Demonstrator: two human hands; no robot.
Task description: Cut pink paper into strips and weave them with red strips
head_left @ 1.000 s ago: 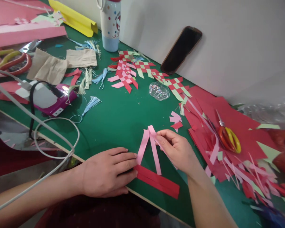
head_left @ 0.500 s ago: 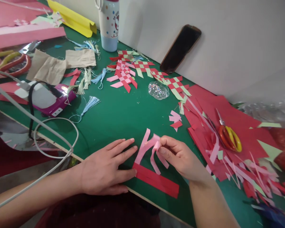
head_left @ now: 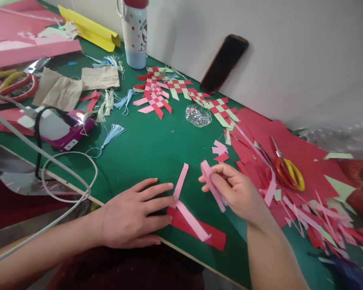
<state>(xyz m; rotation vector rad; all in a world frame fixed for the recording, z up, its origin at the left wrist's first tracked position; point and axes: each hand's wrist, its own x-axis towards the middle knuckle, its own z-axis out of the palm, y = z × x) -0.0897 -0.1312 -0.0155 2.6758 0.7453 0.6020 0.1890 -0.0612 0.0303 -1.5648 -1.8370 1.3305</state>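
Note:
My left hand (head_left: 133,215) lies flat with spread fingers on the green table (head_left: 145,149), its fingertips on the left end of the red paper strips (head_left: 211,238) near the front edge. A folded pink strip (head_left: 186,201) lies across those red strips beside my fingertips. My right hand (head_left: 234,191) is closed on another pink strip (head_left: 211,183), held just above the table to the right of it.
Woven paper fish (head_left: 154,98) and a dish of beads (head_left: 198,115) lie further back. Scissors (head_left: 286,169) rest on red paper sheets at right. A bottle (head_left: 135,32) and a phone (head_left: 224,62) stand by the wall. A cable (head_left: 63,177) loops at left.
My right hand has pulled one pink strip away to the right, leaving the other folded pink strip lying on the red strips. My left hand's fingers have spread a little.

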